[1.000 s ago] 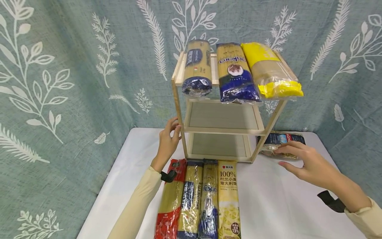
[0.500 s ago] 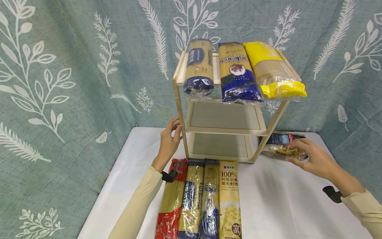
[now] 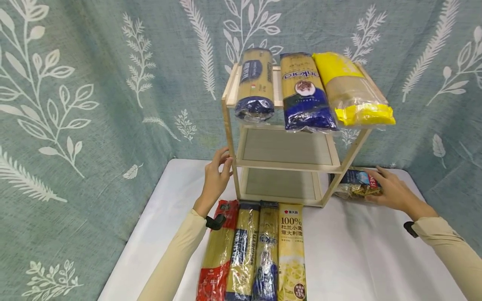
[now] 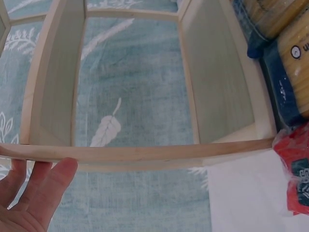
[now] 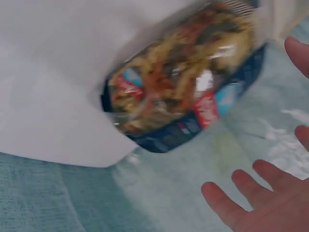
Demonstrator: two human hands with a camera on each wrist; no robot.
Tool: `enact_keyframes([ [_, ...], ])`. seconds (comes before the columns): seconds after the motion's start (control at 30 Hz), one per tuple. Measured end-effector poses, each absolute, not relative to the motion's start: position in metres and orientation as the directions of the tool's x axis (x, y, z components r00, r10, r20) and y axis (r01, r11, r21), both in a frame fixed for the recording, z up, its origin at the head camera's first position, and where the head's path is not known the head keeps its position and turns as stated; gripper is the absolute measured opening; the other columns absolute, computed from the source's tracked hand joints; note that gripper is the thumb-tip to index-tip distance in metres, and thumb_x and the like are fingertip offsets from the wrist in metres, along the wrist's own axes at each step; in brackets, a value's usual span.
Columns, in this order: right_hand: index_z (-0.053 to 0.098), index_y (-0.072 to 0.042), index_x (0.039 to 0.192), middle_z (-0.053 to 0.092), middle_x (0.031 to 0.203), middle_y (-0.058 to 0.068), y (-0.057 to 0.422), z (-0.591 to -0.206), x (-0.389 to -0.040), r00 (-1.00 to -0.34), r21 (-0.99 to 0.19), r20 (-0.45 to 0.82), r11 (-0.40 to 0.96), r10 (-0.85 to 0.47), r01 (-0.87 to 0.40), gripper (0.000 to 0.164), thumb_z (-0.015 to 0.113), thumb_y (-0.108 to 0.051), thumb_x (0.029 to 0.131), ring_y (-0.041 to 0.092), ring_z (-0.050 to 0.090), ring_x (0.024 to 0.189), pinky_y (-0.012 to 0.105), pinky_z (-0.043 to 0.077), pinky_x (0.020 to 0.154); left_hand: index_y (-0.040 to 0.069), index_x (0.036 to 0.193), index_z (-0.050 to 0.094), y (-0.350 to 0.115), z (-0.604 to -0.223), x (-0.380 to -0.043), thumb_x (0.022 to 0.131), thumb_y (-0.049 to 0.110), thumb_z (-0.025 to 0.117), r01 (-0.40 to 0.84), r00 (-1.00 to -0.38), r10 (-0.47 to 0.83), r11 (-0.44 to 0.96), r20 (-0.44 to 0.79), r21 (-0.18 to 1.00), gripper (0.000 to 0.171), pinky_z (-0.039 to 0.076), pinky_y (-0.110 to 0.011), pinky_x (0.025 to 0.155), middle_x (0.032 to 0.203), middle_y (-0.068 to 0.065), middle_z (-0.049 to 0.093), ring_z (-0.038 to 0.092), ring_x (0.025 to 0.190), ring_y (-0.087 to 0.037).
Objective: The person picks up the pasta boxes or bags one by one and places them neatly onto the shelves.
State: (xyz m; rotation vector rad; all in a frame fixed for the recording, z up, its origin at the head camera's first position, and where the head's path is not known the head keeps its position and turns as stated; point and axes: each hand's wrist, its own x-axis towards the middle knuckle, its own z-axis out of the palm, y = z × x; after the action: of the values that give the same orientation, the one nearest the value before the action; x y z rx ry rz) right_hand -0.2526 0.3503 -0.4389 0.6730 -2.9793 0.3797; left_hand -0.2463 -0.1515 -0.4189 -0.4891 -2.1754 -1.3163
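My left hand [image 3: 216, 175] is at the left upright of a wooden shelf rack [image 3: 288, 166]. In the left wrist view the thumb lies at the front of the upright while the other fingers pass behind it. At the right of the rack, my right hand [image 3: 393, 190] reaches over a bag of mixed-colour pasta [image 3: 355, 182] with a dark blue label. The right wrist view shows this pasta bag [image 5: 178, 72] slightly blurred, with the right fingers [image 5: 256, 193] spread and apart from it.
On the rack's top lie a spaghetti pack [image 3: 256, 83], a blue-ended pack [image 3: 306, 92] and a yellow-ended pack [image 3: 352, 90]. In front are a red pack [image 3: 216, 255], two blue-labelled packs [image 3: 242, 251] [image 3: 266, 251] and a pale yellow pack [image 3: 291, 251]. A patterned curtain [image 3: 169, 62] hangs behind.
My right hand has moved forward to the pasta bag, and its fingers have come over the bag. The left hand has stayed at the rack's upright. The head view has shifted slightly.
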Motion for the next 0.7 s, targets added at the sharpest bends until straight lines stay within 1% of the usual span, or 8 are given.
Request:
enact_keyframes([
  [0.07,0.035,0.001,0.14,0.025,0.134,0.046,0.355,-0.445,-0.261,-0.919,-0.222,0.055,0.892,-0.391,-0.393,0.088,0.082,-0.029,0.072,0.067,0.033,0.111,0.073,0.041,0.069,0.003,0.13,0.049,-0.151,-0.418,-0.246,0.1,0.013,0.049,0.564,-0.783,0.028,0.454,0.622,0.69,0.032,0.058,-0.033,0.06,0.114,-0.025,0.062,0.063,0.1,-0.033],
  [0.13,0.029,0.0,0.143,0.02,0.135,0.047,0.361,-0.451,-0.268,-0.934,-0.228,-0.009,0.91,-0.358,-0.346,0.092,0.08,-0.031,0.074,0.069,0.026,0.114,0.078,0.036,0.074,0.003,0.13,0.049,-0.149,-0.418,-0.246,0.1,0.013,0.049,0.565,-0.784,0.032,0.45,0.619,0.692,0.032,0.058,-0.034,0.06,0.114,-0.025,0.062,0.063,0.1,-0.034],
  [0.2,0.023,-0.001,0.146,0.017,0.136,0.047,0.368,-0.458,-0.273,-0.944,-0.234,-0.061,0.924,-0.324,-0.302,0.098,0.079,-0.033,0.073,0.069,0.02,0.116,0.08,0.03,0.078,0.003,0.131,0.049,-0.148,-0.418,-0.247,0.1,0.014,0.048,0.565,-0.787,0.042,0.45,0.615,0.692,0.032,0.058,-0.035,0.06,0.114,-0.025,0.061,0.063,0.1,-0.034],
  [0.27,0.019,-0.001,0.147,0.014,0.136,0.048,0.373,-0.464,-0.279,-0.948,-0.237,-0.092,0.931,-0.305,-0.276,0.104,0.081,-0.033,0.071,0.069,0.018,0.117,0.08,0.03,0.078,0.003,0.131,0.048,-0.147,-0.417,-0.247,0.1,0.014,0.048,0.563,-0.792,0.051,0.448,0.609,0.694,0.033,0.058,-0.035,0.06,0.115,-0.025,0.061,0.062,0.101,-0.034],
  [0.4,0.012,0.001,0.148,0.009,0.139,0.048,0.378,-0.476,-0.289,-0.943,-0.28,-0.152,0.928,-0.297,-0.247,0.111,0.083,-0.028,0.067,0.068,0.016,0.119,0.078,0.032,0.077,0.003,0.131,0.048,-0.147,-0.417,-0.246,0.1,0.013,0.049,0.565,-0.789,0.053,0.451,0.612,0.691,0.033,0.058,-0.036,0.06,0.116,-0.025,0.061,0.062,0.101,-0.034],
  [0.5,0.008,0.001,0.149,0.006,0.14,0.046,0.377,-0.485,-0.294,-0.935,-0.302,-0.195,0.925,-0.296,-0.23,0.113,0.083,-0.019,0.066,0.067,0.016,0.119,0.074,0.036,0.075,0.003,0.131,0.049,-0.149,-0.416,-0.245,0.099,0.012,0.049,0.566,-0.785,0.048,0.463,0.618,0.683,0.033,0.058,-0.032,0.059,0.115,-0.023,0.061,0.063,0.101,-0.033],
  [0.63,0.006,-0.001,0.15,0.011,0.141,0.042,0.375,-0.492,-0.296,-0.94,-0.255,-0.191,0.939,-0.284,-0.232,0.113,0.079,-0.009,0.063,0.066,0.017,0.117,0.07,0.04,0.068,0.004,0.132,0.048,-0.152,-0.415,-0.244,0.1,0.013,0.048,0.56,-0.789,0.052,0.471,0.612,0.681,0.033,0.058,-0.029,0.06,0.115,-0.023,0.061,0.062,0.101,-0.032],
  [0.7,0.008,-0.001,0.149,0.016,0.14,0.04,0.373,-0.494,-0.297,-0.942,-0.232,-0.178,0.943,-0.284,-0.24,0.111,0.078,-0.006,0.063,0.065,0.018,0.117,0.07,0.04,0.067,0.004,0.132,0.049,-0.154,-0.416,-0.243,0.1,0.014,0.048,0.552,-0.794,0.047,0.476,0.607,0.685,0.033,0.058,-0.029,0.06,0.116,-0.022,0.061,0.062,0.101,-0.031],
])
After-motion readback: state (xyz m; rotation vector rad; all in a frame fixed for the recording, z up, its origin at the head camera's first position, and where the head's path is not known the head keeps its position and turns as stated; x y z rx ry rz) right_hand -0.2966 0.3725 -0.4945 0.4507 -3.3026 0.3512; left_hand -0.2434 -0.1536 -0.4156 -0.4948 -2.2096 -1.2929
